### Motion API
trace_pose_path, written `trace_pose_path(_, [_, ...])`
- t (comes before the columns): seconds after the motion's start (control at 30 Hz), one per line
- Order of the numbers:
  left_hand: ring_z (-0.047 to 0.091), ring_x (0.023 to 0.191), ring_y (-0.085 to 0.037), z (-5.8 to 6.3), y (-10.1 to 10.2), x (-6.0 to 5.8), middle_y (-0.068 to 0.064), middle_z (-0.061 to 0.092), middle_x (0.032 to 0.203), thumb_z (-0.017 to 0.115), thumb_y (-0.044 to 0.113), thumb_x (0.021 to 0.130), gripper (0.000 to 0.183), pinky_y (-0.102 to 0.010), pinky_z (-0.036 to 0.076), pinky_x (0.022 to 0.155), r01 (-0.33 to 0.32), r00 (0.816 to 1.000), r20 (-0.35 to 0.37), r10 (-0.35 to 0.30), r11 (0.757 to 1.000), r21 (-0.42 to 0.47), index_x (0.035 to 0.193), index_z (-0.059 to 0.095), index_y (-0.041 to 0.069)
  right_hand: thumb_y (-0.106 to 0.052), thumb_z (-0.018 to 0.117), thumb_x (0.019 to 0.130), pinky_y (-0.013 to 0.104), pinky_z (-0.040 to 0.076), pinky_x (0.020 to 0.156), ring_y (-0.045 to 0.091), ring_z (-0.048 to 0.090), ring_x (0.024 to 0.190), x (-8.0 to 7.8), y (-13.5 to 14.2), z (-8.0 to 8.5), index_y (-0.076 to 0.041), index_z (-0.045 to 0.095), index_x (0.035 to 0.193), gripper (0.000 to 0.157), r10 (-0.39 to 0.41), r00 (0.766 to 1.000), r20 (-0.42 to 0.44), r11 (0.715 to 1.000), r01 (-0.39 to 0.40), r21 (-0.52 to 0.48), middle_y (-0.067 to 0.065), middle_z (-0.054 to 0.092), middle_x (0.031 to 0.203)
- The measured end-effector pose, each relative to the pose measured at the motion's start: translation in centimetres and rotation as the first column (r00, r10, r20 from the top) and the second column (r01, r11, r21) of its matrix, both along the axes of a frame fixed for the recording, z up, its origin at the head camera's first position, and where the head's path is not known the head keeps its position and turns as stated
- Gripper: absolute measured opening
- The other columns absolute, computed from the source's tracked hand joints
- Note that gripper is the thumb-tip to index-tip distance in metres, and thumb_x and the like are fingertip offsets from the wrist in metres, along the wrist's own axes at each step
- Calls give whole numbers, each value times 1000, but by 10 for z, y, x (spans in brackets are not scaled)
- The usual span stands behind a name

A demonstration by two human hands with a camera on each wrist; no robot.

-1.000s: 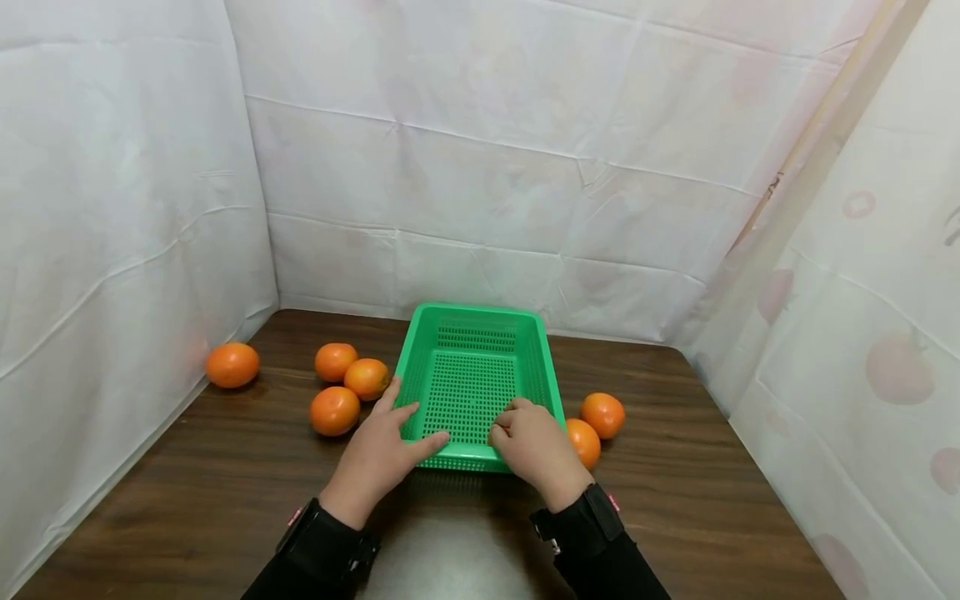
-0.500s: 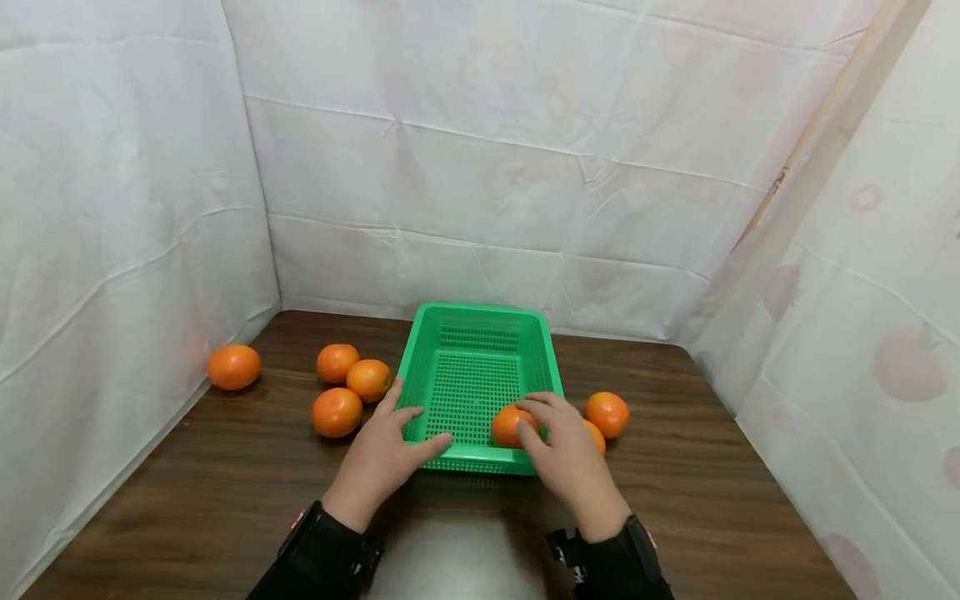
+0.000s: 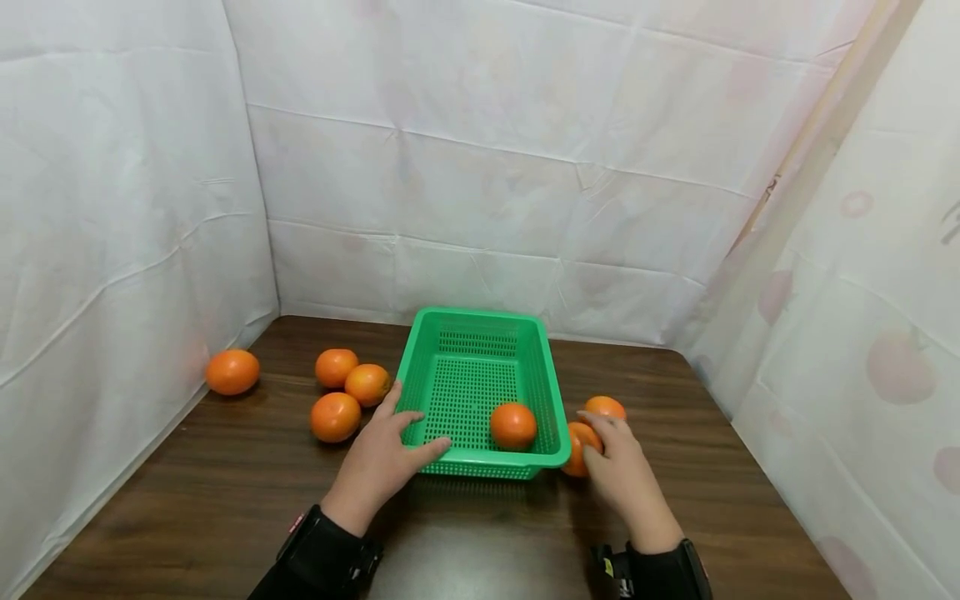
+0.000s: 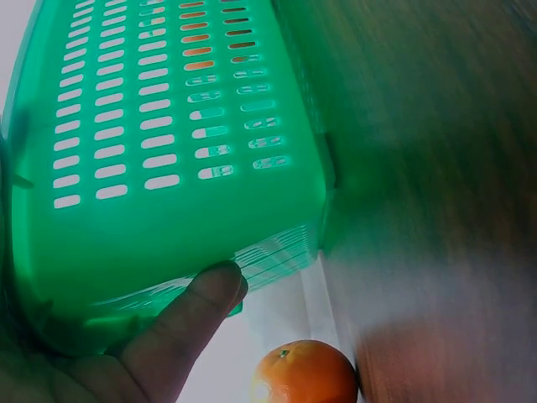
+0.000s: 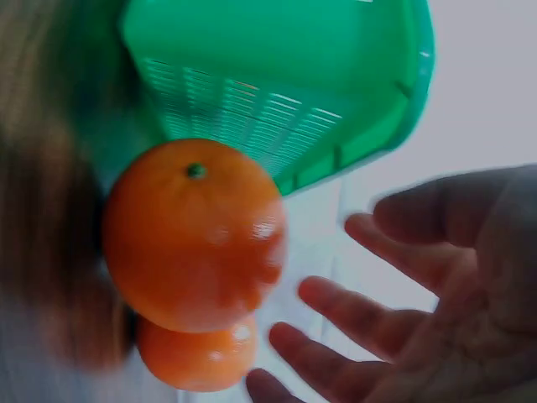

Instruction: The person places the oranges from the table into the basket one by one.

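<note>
An orange (image 3: 513, 427) lies inside the green slotted plastic basket (image 3: 557, 400), near its front right corner. My left hand (image 3: 375, 462) rests at the basket's front left corner with its fingers straight and spread. In the left wrist view one finger (image 4: 201, 302) lies against the outer wall. Right of the basket, my right hand (image 3: 618, 467) is over two oranges. Its fingers are spread beside the nearer orange (image 5: 197, 239) in the right wrist view, with a gap showing between them. Behind that fruit sits the farther orange (image 5: 201, 357).
To the basket's left are three grouped oranges (image 3: 335, 417), and one more orange (image 3: 232, 372) stands at the table's left edge. White cloth (image 3: 480, 167) hangs behind and on both sides of the brown wooden table (image 3: 187, 492).
My right hand has left an orange in the basket and moved out to the right, over the oranges beside it. The left hand has stayed at the corner.
</note>
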State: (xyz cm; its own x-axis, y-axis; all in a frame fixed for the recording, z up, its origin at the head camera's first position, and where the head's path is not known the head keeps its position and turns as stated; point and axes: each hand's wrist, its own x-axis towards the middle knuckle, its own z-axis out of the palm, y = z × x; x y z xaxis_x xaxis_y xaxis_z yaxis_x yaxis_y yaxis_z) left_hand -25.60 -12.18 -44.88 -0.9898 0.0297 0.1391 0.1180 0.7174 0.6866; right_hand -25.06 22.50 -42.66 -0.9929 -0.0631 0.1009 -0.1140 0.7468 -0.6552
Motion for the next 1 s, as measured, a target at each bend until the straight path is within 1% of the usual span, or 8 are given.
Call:
trace_pose_path(0.1, [44, 153, -42, 0, 0, 0, -7, 15, 180, 78, 62, 90, 73, -60, 51, 111, -5, 1000, -4, 5, 1000, -1, 141, 69, 11, -8, 56, 102, 73, 43, 107, 61, 35, 148, -1, -4, -7, -14, 54, 155, 54, 59, 997, 47, 997, -62, 56, 26, 38, 164])
trace_pose_path(0.2, [46, 151, -41, 0, 0, 1, -7, 15, 180, 78, 63, 89, 74, -59, 52, 110, -5, 1000, 0, 5, 1000, 4, 141, 70, 11, -9, 65, 96, 76, 45, 102, 65, 38, 140, -2, -9, -12, -14, 56, 152, 57, 59, 997, 50, 991, -65, 114, 30, 35, 161])
trace_pose_path(0.3, [47, 151, -41, 0, 0, 1, -6, 16, 180, 77, 65, 89, 74, -59, 52, 110, -7, 1000, -1, 7, 1000, 4, 140, 70, 11, -15, 74, 92, 64, 52, 90, 57, 47, 124, -3, -12, -17, -15, 56, 151, 61, 10, 998, 64, 989, -19, 149, 29, 35, 151])
trace_pose_path(0.37, [47, 151, -41, 0, 0, 0, -6, 16, 180, 77, 66, 89, 75, -58, 52, 110, -7, 1000, -6, 7, 1000, 1, 139, 71, 11, -20, 77, 90, 56, 52, 84, 49, 51, 112, -4, -13, -20, -16, 56, 150, 64, -13, 996, 93, 990, 0, 143, 28, 35, 145])
trace_pose_path(0.43, [46, 152, -41, 0, 0, 0, -6, 17, 180, 76, 68, 88, 77, -58, 52, 110, -6, 1000, -9, 6, 1000, 0, 138, 71, 11, -22, 80, 89, 52, 52, 83, 43, 54, 106, -5, -14, -23, -16, 56, 150, 67, -8, 993, 114, 993, -6, 117, 27, 35, 144])
trace_pose_path(0.57, [46, 152, -41, 1, 0, 1, -5, 17, 180, 76, 71, 87, 79, -58, 52, 110, -1, 1000, -12, 1, 1000, 7, 138, 71, 10, -20, 83, 85, 50, 52, 85, 34, 59, 101, -5, -15, -26, -18, 56, 149, 69, 22, 991, 132, 995, -34, 91, 26, 42, 144])
trace_pose_path(0.77, [47, 151, -41, 0, 0, 1, -5, 17, 180, 76, 68, 88, 77, -59, 52, 110, -3, 1000, -12, 3, 1000, 9, 138, 71, 10, -26, 92, 80, 53, 54, 90, 33, 60, 102, -6, -17, -29, -14, 56, 150, 79, 4, 991, 136, 994, -19, 107, 25, 50, 136])
trace_pose_path(1.0, [47, 151, -41, -2, 0, 1, -5, 17, 180, 76, 68, 88, 75, -58, 53, 109, -4, 1000, -18, 4, 1000, 7, 138, 71, 12, -26, 89, 80, 46, 52, 80, 28, 57, 94, -6, -17, -28, -14, 59, 146, 73, -7, 991, 130, 994, -8, 111, 21, 53, 128])
